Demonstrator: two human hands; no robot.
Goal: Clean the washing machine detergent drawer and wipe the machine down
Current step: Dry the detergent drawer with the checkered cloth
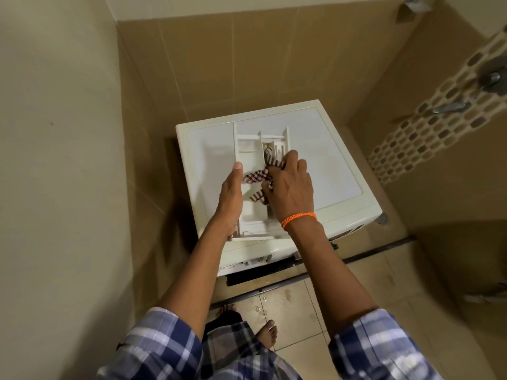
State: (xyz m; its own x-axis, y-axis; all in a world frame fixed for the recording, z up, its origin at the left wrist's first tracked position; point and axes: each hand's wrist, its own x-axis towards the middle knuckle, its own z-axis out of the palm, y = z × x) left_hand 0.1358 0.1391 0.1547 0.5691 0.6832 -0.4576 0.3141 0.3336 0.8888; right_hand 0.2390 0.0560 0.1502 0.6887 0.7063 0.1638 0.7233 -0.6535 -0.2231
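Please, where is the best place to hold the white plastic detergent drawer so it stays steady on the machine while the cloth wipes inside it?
Probably the long left wall of the white plastic detergent drawer, approached from the left. That wall is straight and bare. The left hand already holds it there, while the right hand pushes the striped cloth into the right compartments.

Detergent drawer (248,160) lies atop washing machine (329,149).

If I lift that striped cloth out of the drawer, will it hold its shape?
Probably not: the brown-and-white striped cloth bunches and droops below the right hand, so it looks floppy and light. It may snag on the white plastic detergent drawer's dividers.
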